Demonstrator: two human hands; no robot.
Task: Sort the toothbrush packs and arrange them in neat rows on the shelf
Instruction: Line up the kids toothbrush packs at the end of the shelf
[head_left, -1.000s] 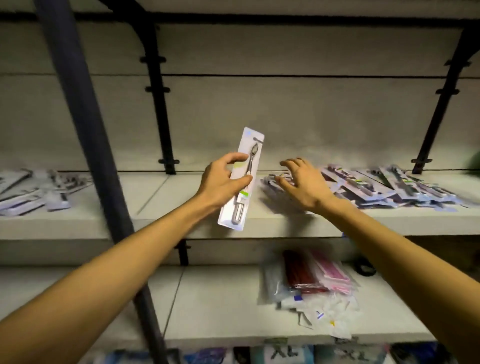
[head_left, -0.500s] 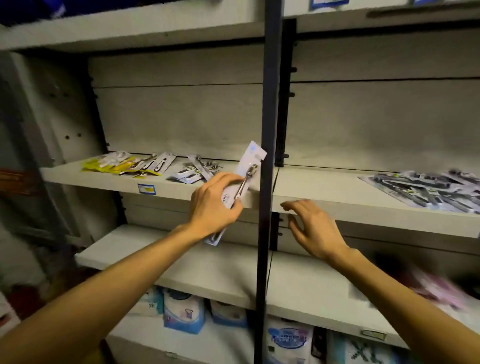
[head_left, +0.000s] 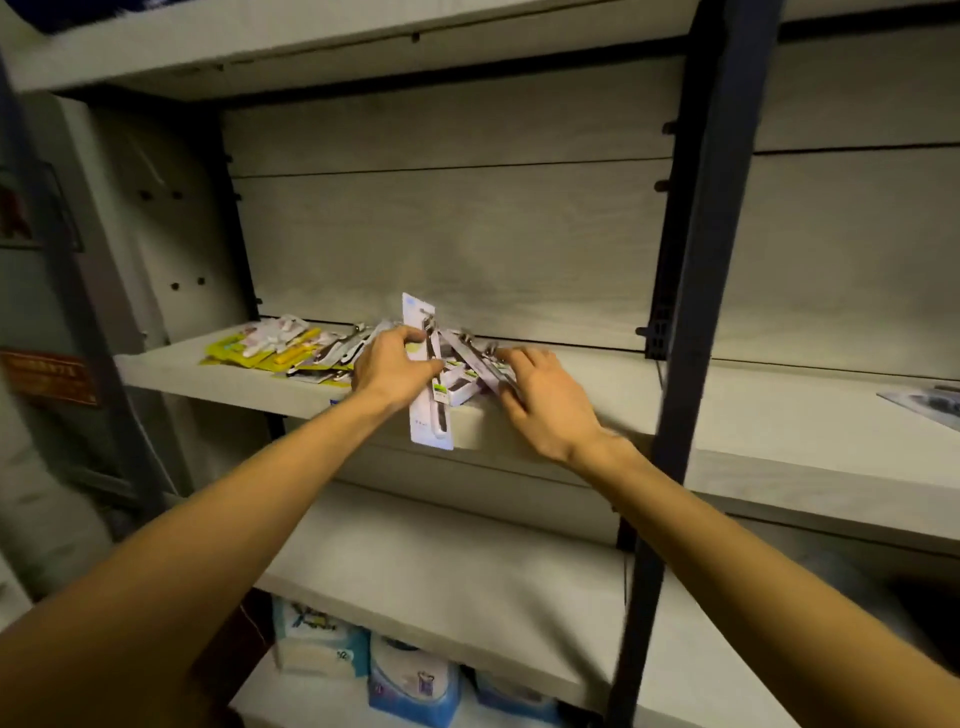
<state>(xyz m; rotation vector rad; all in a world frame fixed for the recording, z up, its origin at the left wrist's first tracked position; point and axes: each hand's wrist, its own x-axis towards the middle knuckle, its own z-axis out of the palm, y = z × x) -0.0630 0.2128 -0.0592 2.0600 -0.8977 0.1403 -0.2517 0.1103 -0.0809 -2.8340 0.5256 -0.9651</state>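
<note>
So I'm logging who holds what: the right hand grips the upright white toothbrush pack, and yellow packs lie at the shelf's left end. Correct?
Not quite. In the head view it is the left hand that grips the upright white toothbrush pack; the right hand reaches into the loose packs beside it. The yellow packs do lie at the shelf's left end.
</note>
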